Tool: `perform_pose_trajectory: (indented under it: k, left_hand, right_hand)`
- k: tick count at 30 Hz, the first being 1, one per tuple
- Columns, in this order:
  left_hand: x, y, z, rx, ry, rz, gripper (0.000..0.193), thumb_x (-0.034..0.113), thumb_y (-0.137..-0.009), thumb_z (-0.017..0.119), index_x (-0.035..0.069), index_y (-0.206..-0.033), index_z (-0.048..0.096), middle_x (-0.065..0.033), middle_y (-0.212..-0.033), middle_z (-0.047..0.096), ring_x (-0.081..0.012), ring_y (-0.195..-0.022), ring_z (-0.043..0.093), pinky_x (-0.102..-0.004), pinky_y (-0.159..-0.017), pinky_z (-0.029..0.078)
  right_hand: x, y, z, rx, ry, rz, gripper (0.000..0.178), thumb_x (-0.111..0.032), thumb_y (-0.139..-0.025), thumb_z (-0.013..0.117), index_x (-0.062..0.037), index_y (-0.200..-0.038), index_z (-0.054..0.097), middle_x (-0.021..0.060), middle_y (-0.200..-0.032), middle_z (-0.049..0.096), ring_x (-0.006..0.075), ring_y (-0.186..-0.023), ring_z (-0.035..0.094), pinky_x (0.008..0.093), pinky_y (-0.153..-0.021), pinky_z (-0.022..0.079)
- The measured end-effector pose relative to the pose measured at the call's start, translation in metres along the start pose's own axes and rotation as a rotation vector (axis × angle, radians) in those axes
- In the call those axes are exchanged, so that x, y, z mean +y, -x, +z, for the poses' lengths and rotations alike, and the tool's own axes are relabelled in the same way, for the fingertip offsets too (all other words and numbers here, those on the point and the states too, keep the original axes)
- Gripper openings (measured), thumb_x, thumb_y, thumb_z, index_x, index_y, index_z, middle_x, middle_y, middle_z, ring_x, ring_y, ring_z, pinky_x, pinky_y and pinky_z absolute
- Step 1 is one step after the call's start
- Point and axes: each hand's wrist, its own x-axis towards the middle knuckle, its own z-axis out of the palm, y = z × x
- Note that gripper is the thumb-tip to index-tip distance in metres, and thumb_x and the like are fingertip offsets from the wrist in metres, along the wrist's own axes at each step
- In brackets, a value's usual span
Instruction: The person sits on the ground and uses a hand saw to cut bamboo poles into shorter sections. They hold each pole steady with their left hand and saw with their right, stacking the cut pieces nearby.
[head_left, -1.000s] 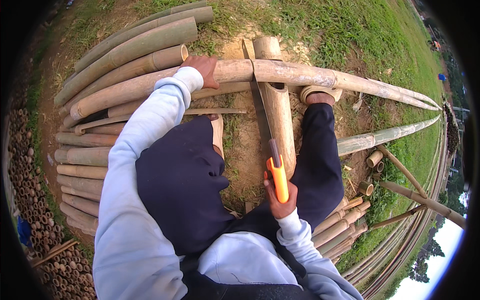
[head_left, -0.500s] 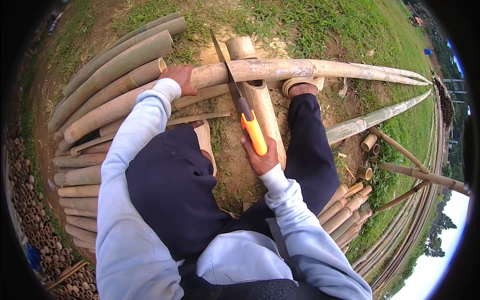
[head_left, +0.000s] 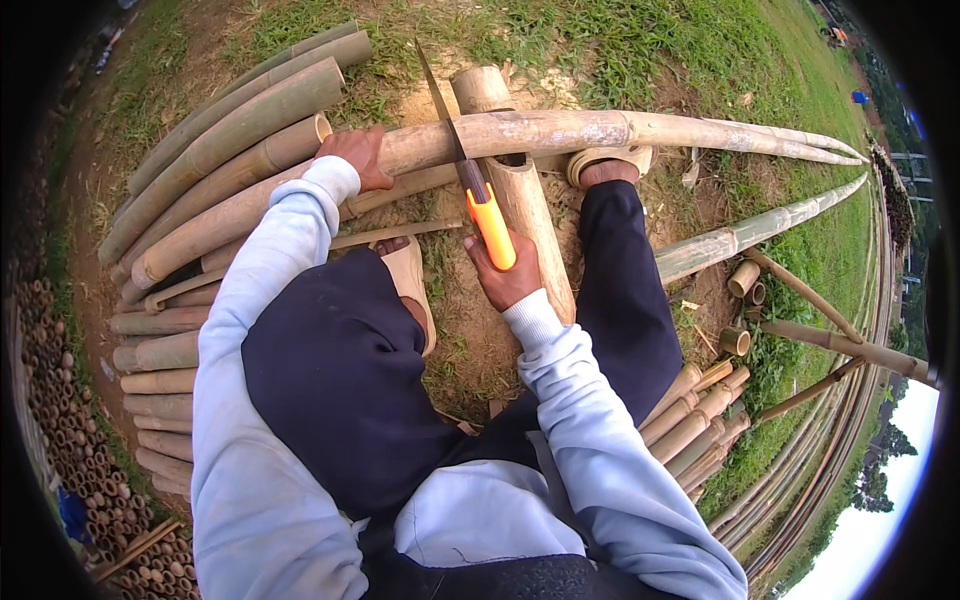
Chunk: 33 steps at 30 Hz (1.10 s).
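A long bamboo pole lies crosswise before me over a thicker bamboo support log. My left hand grips the pole left of the support, fingers wrapped over its top. In my right hand is the orange handle of a handsaw, held closed. The saw's dark blade crosses the pole between my left hand and the support, its tip pointing away past the far side. How deep the blade sits in the bamboo cannot be seen.
Cut bamboo lengths are stacked at the left, with shorter pieces below. More short pieces lie by my right leg. Another pole stretches away at the right, near a crossed bamboo frame. My feet flank the support.
My right hand and the saw have moved forward and slightly left, so the handle is nearer the pole. The left hand keeps its grip on the pole.
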Motion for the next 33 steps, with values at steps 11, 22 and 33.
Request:
perform_pose_trajectory:
  k: [11,22,33]
  left_hand:
    - [-0.017,-0.005,0.026,-0.050,0.060,0.013,0.068,0.043,-0.064,0.082,0.001,-0.113,0.062,-0.0255,-0.098,0.075,-0.0449,-0.095,0.072,-0.0531,-0.089,0.057]
    - [-0.021,0.028,0.016,0.058,0.065,0.084,0.067,0.042,-0.064,0.084,-0.001,-0.110,0.060,-0.0278,-0.089,0.072,-0.0471,-0.088,0.071,-0.0542,-0.081,0.056]
    - [-0.048,0.098,-0.083,0.105,0.257,0.146,0.098,0.042,-0.060,0.086,-0.003,-0.142,0.055,-0.0303,-0.104,0.072,-0.0454,-0.104,0.069,-0.0471,-0.097,0.054]
  right_hand:
    - [0.002,0.098,-0.046,-0.107,0.183,0.156,0.014,-0.007,-0.091,0.073,0.0028,-0.102,0.071,0.0177,-0.070,0.066,0.0280,-0.061,0.068,0.0355,-0.062,0.052]
    - [-0.034,0.069,-0.041,0.100,0.134,-0.286,0.016,-0.002,-0.089,0.076,0.0038,-0.103,0.071,0.0130,-0.068,0.065,0.0279,-0.056,0.066,0.0343,-0.055,0.049]
    - [-0.036,0.096,-0.075,0.224,0.042,-0.269,0.027,0.000,-0.090,0.073,0.0067,-0.116,0.072,0.0167,-0.085,0.074,0.0258,-0.076,0.076,0.0308,-0.071,0.056]
